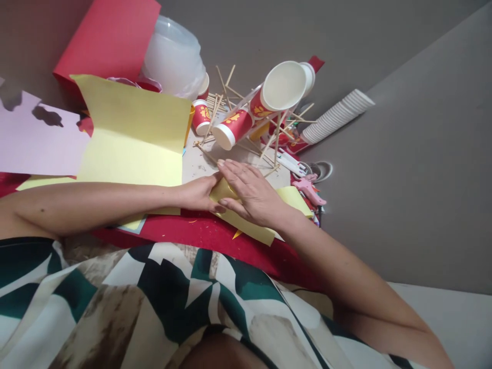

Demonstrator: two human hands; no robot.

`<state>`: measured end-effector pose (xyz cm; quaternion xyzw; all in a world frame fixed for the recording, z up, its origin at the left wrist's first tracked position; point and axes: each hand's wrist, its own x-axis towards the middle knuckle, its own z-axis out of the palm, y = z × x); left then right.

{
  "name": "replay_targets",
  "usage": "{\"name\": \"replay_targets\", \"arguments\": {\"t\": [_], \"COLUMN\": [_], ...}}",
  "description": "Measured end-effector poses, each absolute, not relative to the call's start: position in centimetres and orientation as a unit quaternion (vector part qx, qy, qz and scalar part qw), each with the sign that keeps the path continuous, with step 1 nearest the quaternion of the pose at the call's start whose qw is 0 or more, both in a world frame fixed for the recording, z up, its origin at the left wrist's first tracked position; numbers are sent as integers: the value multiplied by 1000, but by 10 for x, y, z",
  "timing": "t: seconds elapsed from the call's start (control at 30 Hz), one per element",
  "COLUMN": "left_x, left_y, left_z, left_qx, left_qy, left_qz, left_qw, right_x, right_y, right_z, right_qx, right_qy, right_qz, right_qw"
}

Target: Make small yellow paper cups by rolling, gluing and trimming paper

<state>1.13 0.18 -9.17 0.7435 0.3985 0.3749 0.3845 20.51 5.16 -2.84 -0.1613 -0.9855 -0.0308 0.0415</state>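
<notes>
A piece of yellow paper [223, 191] curves between my two hands near the table's front edge. My left hand [200, 193] grips its left side, with the thumb at the bottom. From the right, my right hand [251, 193] presses on it, fingers close together and thumb below. Whether anything sits inside the curved paper is hidden by my fingers. A flat yellow paper strip [251, 228] extends below my right hand. Just beyond my hands stands a model of wooden sticks [277, 138] bearing red-and-white paper cups [235, 128], one facing me with its mouth.
Large yellow sheets [134, 123] and a pink cut sheet [42, 136] lie left. A cloudy plastic tub [172, 59] stands behind, beside red card [111, 38]. At right are a stack of paper cups [336, 118], a pink glue gun [309, 189] and a wall. Red cloth [169, 228] covers the front edge.
</notes>
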Motion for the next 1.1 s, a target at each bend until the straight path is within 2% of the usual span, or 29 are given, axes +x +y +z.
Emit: {"name": "replay_targets", "arguments": {"t": [0.23,0.47,0.73,0.83,1.0,1.1], "left_x": [-3,-20,-22,-24,-27,-29], "left_y": [1,21,21,19,17,16], "left_z": [-84,-90,-92,-93,-93,-90], "left_qx": [749,735,725,719,727,738], "left_qy": [403,315,309,335,358,369], "left_qz": [360,367,373,367,353,336], "left_qw": [385,475,490,485,467,454], "right_x": [204,204,204,215,245,260], "right_y": [51,53,52,50,38,27], "right_z": [-28,-33,-26,-17,-2,6], "right_qx": [-154,-163,-159,-155,-218,-273], "right_qy": [-986,-984,-985,-982,-940,-917], "right_qz": [-40,-48,-43,-33,-23,-28], "right_qw": [49,51,50,107,261,290]}}
